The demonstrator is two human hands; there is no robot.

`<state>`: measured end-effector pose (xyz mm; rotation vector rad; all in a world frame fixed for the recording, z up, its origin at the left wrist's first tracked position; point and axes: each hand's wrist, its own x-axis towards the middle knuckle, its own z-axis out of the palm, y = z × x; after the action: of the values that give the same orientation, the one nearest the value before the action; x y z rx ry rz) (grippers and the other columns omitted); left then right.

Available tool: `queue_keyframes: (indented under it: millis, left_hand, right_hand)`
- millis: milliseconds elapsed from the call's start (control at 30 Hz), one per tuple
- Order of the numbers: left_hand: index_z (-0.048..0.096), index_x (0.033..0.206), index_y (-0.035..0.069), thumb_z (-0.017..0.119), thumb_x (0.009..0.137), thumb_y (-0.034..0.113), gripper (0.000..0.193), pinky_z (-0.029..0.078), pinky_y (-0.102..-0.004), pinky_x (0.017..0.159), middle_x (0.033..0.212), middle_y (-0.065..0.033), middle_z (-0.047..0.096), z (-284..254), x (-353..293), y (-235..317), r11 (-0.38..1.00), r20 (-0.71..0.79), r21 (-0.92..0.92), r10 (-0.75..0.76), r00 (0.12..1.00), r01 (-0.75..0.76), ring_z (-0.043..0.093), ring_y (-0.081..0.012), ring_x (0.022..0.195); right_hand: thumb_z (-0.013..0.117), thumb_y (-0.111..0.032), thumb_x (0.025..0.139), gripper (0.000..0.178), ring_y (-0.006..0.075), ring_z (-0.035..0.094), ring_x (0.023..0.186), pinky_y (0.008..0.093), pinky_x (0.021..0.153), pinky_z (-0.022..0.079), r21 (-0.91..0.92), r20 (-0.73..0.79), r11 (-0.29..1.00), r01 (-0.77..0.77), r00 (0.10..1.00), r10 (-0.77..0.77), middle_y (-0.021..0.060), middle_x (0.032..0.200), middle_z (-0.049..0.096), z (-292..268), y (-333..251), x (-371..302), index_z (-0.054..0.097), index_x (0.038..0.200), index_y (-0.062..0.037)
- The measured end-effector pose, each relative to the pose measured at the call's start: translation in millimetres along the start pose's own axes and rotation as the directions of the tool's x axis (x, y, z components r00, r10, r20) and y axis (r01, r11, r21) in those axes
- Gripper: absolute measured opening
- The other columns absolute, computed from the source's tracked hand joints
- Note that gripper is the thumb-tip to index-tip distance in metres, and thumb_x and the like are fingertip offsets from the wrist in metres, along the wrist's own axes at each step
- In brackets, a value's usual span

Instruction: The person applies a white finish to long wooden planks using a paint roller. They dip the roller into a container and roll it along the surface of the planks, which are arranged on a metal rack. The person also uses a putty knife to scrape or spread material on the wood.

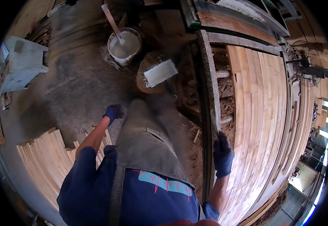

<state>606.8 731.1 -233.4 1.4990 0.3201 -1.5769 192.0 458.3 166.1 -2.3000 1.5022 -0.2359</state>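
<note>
My left hand (113,113), in a dark blue glove, hangs beside my grey apron (141,147) with its fingers loosely apart and nothing seen in them. At the right, my gloved right hand (223,155) is closed at the pale metal rail (212,83) that edges a long frame. Its palm side is hidden. Just past this hand lie light wooden boards (256,98), set side by side in a wide panel on the frame.
Ahead stands a bucket of whitish liquid (125,47) with a wooden stick (111,19) in it. Beside it, a white rectangular block (161,72) rests on a round stand (146,84). Wooden strips (43,158) are stacked at left, near a grey machine (23,64). A fan (305,64) stands far right.
</note>
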Motion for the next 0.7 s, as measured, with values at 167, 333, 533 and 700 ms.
queue_keyframes:
  millis: [167,333,533,700]
  left_hand:
    - [0.061,0.124,0.004,0.052,0.101,0.027,0.033,0.058,-0.0398,0.078,0.107,-0.0161,0.069,140.7,-88.0,100.5,0.846,0.602,0.261,0.235,0.763,-0.465,0.070,-0.0287,0.091]
    - [0.065,0.118,0.007,0.062,0.096,0.021,0.026,0.054,-0.0324,0.083,0.105,-0.0066,0.069,215.1,-70.8,141.7,0.854,0.565,0.228,0.276,0.778,-0.468,0.065,-0.0165,0.097]
    - [0.068,0.111,0.007,0.062,0.096,0.023,0.023,0.052,-0.0292,0.076,0.102,0.0000,0.069,206.9,-11.5,180.6,0.974,0.387,0.031,0.196,0.901,-0.225,0.062,-0.0104,0.084]
    - [0.067,0.105,0.004,0.055,0.096,0.029,0.029,0.053,-0.0380,0.077,0.101,-0.0149,0.071,150.7,93.7,226.3,0.410,0.433,0.672,0.458,0.776,-0.617,0.068,-0.0271,0.087]
  right_hand:
    - [0.049,-0.027,0.102,0.026,0.0099,0.056,0.051,0.0272,0.048,0.043,0.572,0.289,0.730,-0.374,0.925,0.247,0.0057,0.069,0.064,97.8,-65.2,63.1,0.062,0.111,-0.0074]
    - [0.044,-0.031,0.104,0.033,0.0078,0.051,0.048,0.0226,0.043,0.039,0.820,0.290,0.458,-0.344,0.939,0.187,0.0039,0.068,0.062,218.7,-118.9,111.9,0.061,0.107,-0.0017]
    - [0.050,-0.021,0.100,0.025,0.0312,0.063,0.062,0.0388,0.060,0.051,0.434,0.019,0.869,0.238,0.962,-0.273,0.0203,0.076,0.066,316.5,-110.9,156.0,0.062,0.102,0.0010]
    - [0.053,-0.025,0.098,0.032,0.0328,0.069,0.086,0.0380,0.077,0.054,0.451,0.203,0.891,-0.043,0.978,-0.055,0.0213,0.098,0.069,215.9,-149.2,199.7,0.062,0.124,-0.0088]
